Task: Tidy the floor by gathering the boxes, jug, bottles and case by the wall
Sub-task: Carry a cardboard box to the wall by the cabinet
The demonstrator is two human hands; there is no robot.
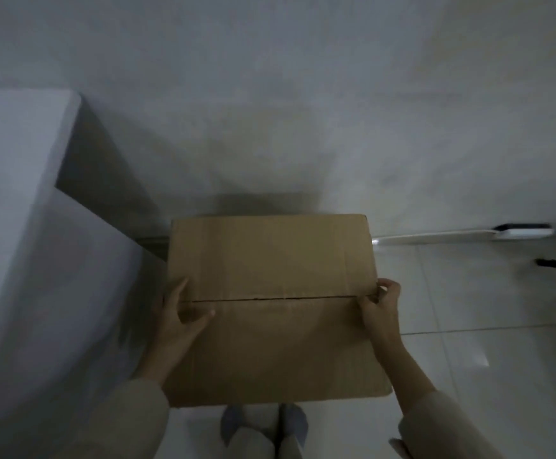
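A large brown cardboard box (270, 260) with its top flaps closed fills the centre of the view, close to the pale wall (303, 111). My left hand (180, 321) grips its left edge, thumb lying on the top near the flap seam. My right hand (381, 308) grips the right edge at the seam, fingers curled over the corner of the flap. Whether the box rests on the floor cannot be told. The jug, bottles and case are out of sight.
A tall white cabinet (21, 226) stands right against the box's left side. A flat white device (521, 231) lies on the tiled floor (485, 309) by the wall at the right, with a small dark item (555, 264) near it. My feet (263, 422) show below the box.
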